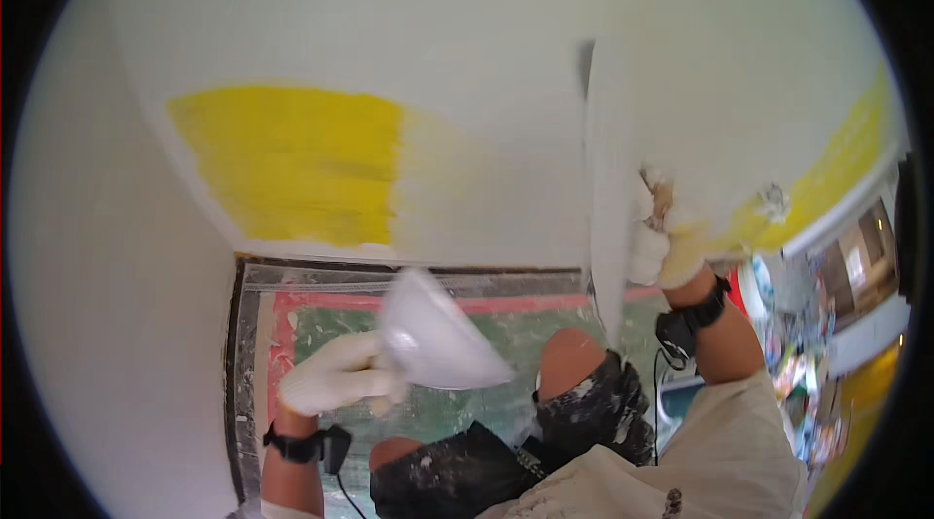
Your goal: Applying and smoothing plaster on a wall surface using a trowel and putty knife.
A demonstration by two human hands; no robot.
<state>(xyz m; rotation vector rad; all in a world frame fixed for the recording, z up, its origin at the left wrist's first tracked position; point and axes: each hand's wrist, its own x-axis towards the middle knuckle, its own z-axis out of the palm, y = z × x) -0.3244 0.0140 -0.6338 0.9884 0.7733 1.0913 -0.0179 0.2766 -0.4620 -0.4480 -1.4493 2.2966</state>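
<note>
My left hand (341,375), in a white knit glove, is closed on the side of a white bowl (438,339). The bowl is tilted in front of my knees; its inside is turned away from view. In my gloved right hand (662,242) is a long, broad plastering trowel (608,178), its blade upright and seen nearly edge-on against the wall. A brown part of its handle shows above my fingers. Whether the whole blade edge touches the wall cannot be made out. White wall (486,52) spreads ahead, with a streaky yellow patch (302,164) left of the trowel.
Another yellow patch (846,164) lies on the wall at right. Below is a worn green floor covering (331,324) with a pink border, beside my knees (574,363). A side wall (107,324) stands close at left. Blurred clutter (798,383) lies at right. Cords hang from both wristbands.
</note>
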